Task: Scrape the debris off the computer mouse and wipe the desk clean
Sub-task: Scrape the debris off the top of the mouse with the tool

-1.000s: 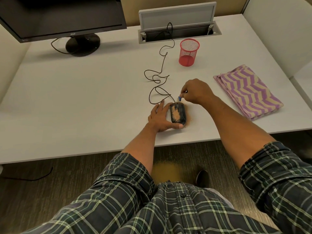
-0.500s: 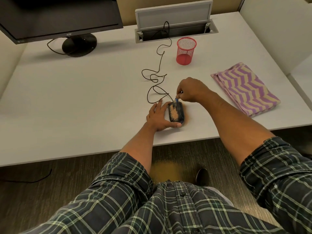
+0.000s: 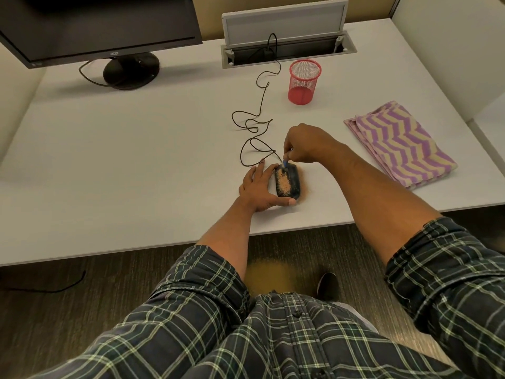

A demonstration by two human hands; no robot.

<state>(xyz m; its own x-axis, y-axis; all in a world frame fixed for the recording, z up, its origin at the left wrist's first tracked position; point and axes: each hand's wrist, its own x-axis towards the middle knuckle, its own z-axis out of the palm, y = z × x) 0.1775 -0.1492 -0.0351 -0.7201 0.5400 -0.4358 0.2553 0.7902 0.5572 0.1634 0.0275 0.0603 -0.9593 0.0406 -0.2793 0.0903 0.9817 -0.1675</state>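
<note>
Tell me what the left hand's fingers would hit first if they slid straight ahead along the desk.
Likely the mouse cable: the left hand points up-desk beside the mouse, its fingertips almost at the nearest loop.

small blue scraper [image 3: 285, 161] mostly buried in right hand [image 3: 303, 143] fingers, only tip shows; black monitor [image 3: 101, 26] far left of left hand [image 3: 258, 190] cropped by top edge.
</note>
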